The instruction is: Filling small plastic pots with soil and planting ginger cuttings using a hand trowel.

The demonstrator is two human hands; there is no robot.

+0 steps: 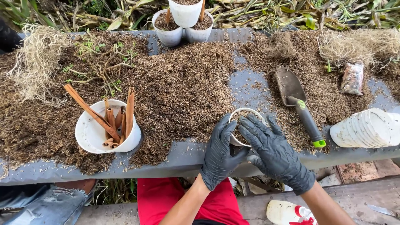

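We hold a small white pot point(246, 114) between both gloved hands at the near edge of the grey bench point(187, 156). Our left hand point(220, 156) wraps its fingers around the pot's left wall from below, closed on it, thumb up by the rim. Our right hand point(273, 152) lies over the mouth of the pot, fingers spread and pressing down on the brown fill inside; it touches the fill and the rim rather than clasping anything. The pot stands upright, its mouth facing us, and sits directly under the right palm, so both hands are equally near it.

Just to the right of the right hand lies a trowel point(298, 104) with a dark blade and a grey and green handle. Its long axis runs from the blade, far and left, to the handle tip, near and right; the handle end is close to our right wrist, so the right hand is the nearer one.

Further right a stack of white pots point(366, 129) lies on its side. Left of us, well apart, a white bowl point(93, 135) holds brown bark sticks point(114, 118). A heap of loose brown fibre point(179, 87) covers the bench between bowl and pot. Three filled pots point(183, 21) stand at the far edge.
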